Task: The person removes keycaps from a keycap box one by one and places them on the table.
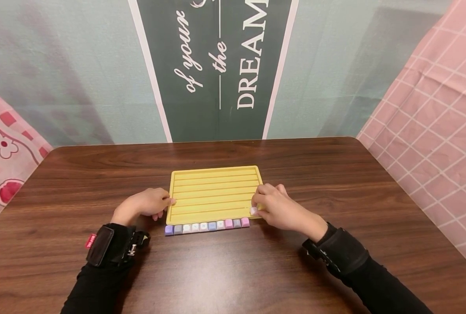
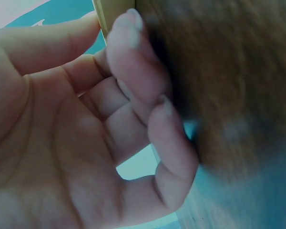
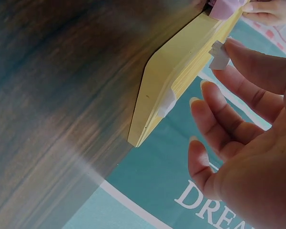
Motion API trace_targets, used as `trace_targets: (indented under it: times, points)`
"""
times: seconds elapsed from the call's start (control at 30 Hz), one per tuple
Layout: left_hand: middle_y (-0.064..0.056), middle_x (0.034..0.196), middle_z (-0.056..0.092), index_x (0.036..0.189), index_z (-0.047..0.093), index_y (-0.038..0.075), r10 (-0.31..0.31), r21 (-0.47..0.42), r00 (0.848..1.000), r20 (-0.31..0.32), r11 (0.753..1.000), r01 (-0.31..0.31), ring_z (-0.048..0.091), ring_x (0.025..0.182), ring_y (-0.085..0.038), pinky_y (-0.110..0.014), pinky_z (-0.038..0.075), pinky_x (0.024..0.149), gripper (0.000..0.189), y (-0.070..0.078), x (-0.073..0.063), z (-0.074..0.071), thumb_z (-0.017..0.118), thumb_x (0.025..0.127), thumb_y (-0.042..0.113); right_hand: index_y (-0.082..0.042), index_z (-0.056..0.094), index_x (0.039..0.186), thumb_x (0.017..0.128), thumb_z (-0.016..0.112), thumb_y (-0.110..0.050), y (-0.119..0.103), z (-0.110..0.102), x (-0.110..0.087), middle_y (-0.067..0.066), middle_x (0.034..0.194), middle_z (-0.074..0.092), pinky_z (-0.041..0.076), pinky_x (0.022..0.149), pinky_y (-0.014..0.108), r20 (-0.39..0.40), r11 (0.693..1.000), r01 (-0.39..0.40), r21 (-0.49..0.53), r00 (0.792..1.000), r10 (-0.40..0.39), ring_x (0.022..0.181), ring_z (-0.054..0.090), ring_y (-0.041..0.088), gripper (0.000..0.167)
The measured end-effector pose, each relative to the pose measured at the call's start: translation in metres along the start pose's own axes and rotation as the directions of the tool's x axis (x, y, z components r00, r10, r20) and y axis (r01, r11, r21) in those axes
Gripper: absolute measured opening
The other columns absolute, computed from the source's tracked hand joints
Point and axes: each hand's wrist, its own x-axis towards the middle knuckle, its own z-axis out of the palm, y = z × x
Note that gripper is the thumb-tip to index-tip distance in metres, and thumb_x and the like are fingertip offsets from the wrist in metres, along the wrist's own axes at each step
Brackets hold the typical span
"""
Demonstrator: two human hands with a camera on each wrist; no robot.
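A yellow tray [image 1: 213, 195] with ridges across it lies on the table. My left hand [image 1: 148, 204] grips its left edge, thumb on the rim and fingers curled beside and below it. In the left wrist view the tray edge [image 2: 109, 16] sits between thumb and forefinger. Over the tray's near right corner, my right hand [image 1: 278, 208] pinches a white keycap [image 3: 219, 56] between thumb and forefinger. The other fingers are loosely bent. Another white keycap [image 3: 167, 103] shows at the tray's rim in the right wrist view; the right hand hides it in the head view.
Along the tray's near edge runs a row of several keycaps, from a purple keycap [image 1: 169, 230] on the left to a pink keycap [image 1: 245, 222] on the right. The brown wooden table [image 1: 225, 274] ends at a printed curtain [image 1: 315, 87] behind.
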Motion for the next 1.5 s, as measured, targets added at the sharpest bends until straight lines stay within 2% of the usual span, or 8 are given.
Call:
trace_targets:
  times: [0.7, 0.93, 1.5]
  points:
    - [-0.007, 0.063, 0.05, 0.079, 0.052, 0.004, 0.011, -0.008, 1.0, -0.003, 1.0, -0.011, 0.049, 0.052, -0.016, -0.029, 0.038, 0.054, 0.023, 0.0, -0.001, 0.001, 0.044, 0.097, 0.017, -0.012, 0.058, 0.079, 0.077, 0.072, -0.01, -0.003, 0.007, -0.008, -0.004, 0.08, 0.043, 0.022, 0.068, 0.033, 0.014, 0.995, 0.097, 0.011, 0.995, -0.097, 0.078, 0.044, 0.011, 0.014]
    - [-0.006, 0.062, 0.051, 0.076, 0.051, 0.004, 0.023, 0.003, 1.0, -0.008, 1.0, -0.023, 0.05, 0.051, -0.014, -0.028, 0.04, 0.053, 0.025, -0.001, 0.0, 0.001, 0.044, 0.097, 0.017, -0.013, 0.055, 0.076, 0.074, 0.074, -0.012, -0.002, 0.01, -0.009, -0.004, 0.078, 0.041, 0.023, 0.067, 0.032, 0.026, 0.994, 0.105, -0.018, 0.994, -0.105, 0.075, 0.041, 0.011, 0.019]
    - [-0.006, 0.061, 0.051, 0.079, 0.053, 0.004, 0.026, 0.002, 1.0, -0.009, 1.0, -0.026, 0.05, 0.05, -0.015, -0.028, 0.04, 0.054, 0.023, -0.002, 0.001, 0.001, 0.045, 0.096, 0.016, -0.013, 0.054, 0.078, 0.074, 0.075, -0.013, -0.002, 0.01, -0.01, -0.006, 0.079, 0.037, 0.023, 0.068, 0.032, 0.043, 0.996, 0.085, -0.017, 0.996, -0.084, 0.075, 0.041, 0.011, 0.021]
